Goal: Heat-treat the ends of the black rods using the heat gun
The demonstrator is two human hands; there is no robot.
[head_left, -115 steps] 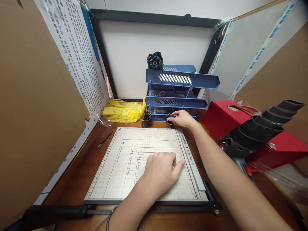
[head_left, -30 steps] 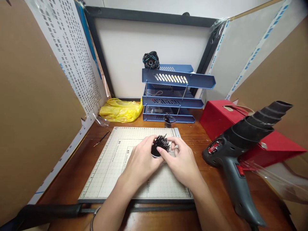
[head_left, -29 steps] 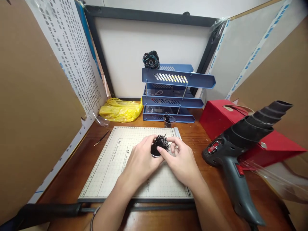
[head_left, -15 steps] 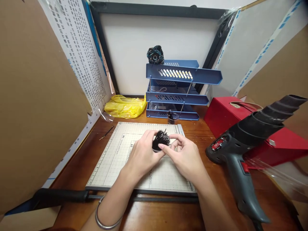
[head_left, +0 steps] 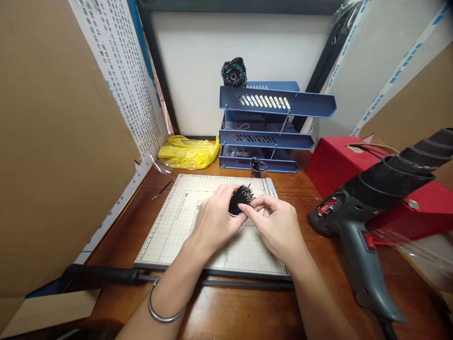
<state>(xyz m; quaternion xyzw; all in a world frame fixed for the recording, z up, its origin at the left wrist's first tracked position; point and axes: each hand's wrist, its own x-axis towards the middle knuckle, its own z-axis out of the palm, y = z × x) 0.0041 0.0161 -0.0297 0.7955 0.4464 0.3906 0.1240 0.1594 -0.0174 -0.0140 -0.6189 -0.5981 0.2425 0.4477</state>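
Note:
My left hand [head_left: 214,220] is wrapped round a small clear cup full of thin black sticks [head_left: 240,198], tilted toward me above the paper cutter board [head_left: 177,226]. My right hand [head_left: 278,225] sits beside it, thumb and forefinger pinched at the tips of the black sticks. A second small cup with black bits [head_left: 256,167] stands behind the board, in front of the blue trays.
A blue three-tier letter tray [head_left: 272,125] stands at the back, a yellow plastic bag [head_left: 187,151] to its left. A grey heat gun [head_left: 368,208] lies at the right before a red box [head_left: 336,160]. Cardboard walls close both sides. The cutter's black handle [head_left: 102,274] runs along the near edge.
My left hand left the board and took up the cup of black sticks; my right hand came back from the rear cup and pinches at the sticks. The view shifted slightly.

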